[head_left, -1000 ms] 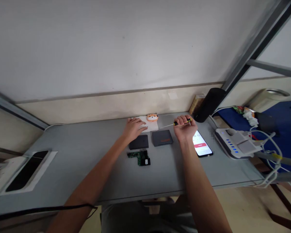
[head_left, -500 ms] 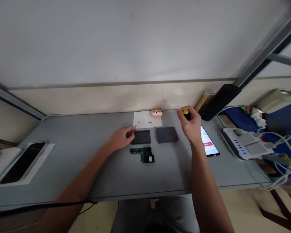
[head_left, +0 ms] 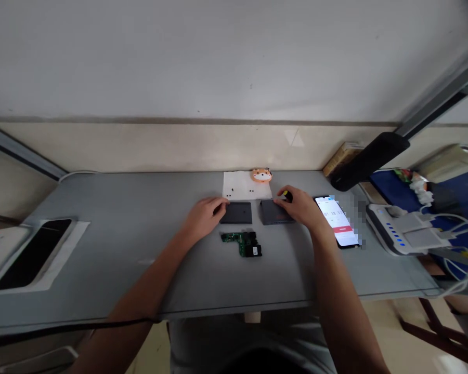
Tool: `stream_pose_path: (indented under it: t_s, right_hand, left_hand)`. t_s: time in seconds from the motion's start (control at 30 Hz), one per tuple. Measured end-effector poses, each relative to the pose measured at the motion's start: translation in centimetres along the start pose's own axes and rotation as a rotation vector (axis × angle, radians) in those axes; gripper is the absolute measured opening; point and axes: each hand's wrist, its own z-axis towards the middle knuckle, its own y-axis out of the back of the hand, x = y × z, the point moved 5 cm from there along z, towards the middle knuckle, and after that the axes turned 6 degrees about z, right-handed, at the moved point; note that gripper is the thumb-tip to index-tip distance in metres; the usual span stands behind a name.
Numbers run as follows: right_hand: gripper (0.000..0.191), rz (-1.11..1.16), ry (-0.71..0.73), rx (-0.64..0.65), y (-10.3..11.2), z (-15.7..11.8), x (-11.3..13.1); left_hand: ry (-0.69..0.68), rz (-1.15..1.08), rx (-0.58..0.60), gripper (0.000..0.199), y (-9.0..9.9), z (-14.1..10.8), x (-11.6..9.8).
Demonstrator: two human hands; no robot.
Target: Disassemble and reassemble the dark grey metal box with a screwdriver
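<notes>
My left hand is closed at the left edge of a flat dark panel; what its fingers pinch, if anything, is too small to tell. My right hand is wrapped round a black screwdriver with a yellow end, and its fingertips touch the top of a dark box-shaped case. In front of the panel lies a green circuit board with black parts. Behind the panel, a white sheet bears several tiny dark screws.
An orange animal-faced case sits on the sheet's corner. To the right are a lit phone, a black cylinder and a power strip with cables. A dark phone lies far left. A black cable crosses the front edge.
My right hand has come down and left with the screwdriver, from above the desk to the dark case. The view has shifted slightly; my left hand stays by the panel.
</notes>
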Motion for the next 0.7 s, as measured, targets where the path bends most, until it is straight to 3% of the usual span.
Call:
stream_pose_path:
  t_s: [0.13, 0.2, 0.3, 0.4, 0.5, 0.7]
  right_hand:
    - [0.011, -0.021, -0.001, -0.019, -0.8, -0.1, 0.8]
    - [0.012, -0.044, 0.013, -0.027, -1.1, -0.1, 1.0]
    - [0.011, -0.064, 0.069, -0.026, -1.6, -0.1, 1.2]
    - [0.011, -0.075, 0.127, -0.020, -1.8, -0.2, 1.4]
    - [0.013, -0.083, 0.153, -0.015, -2.0, -0.3, 1.6]
    - [0.011, -0.065, 0.146, -0.007, -2.1, -0.4, 1.9]
  left_hand:
    - [-0.043, 0.114, -0.147, 0.024, 1.5, -0.4, -1.1]
    - [-0.145, 0.118, -0.165, 0.024, 1.9, -0.8, -2.6]
    - [-0.417, 0.039, -0.038, 0.026, 1.2, -1.8, -6.1]
    - [-0.550, -0.007, 0.073, 0.027, 0.2, -3.0, -8.7]
    - [-0.557, -0.041, 0.140, 0.023, -0.6, -3.5, -9.6]
    - [-0.538, -0.084, 0.106, 0.024, -1.8, -3.4, -9.9]
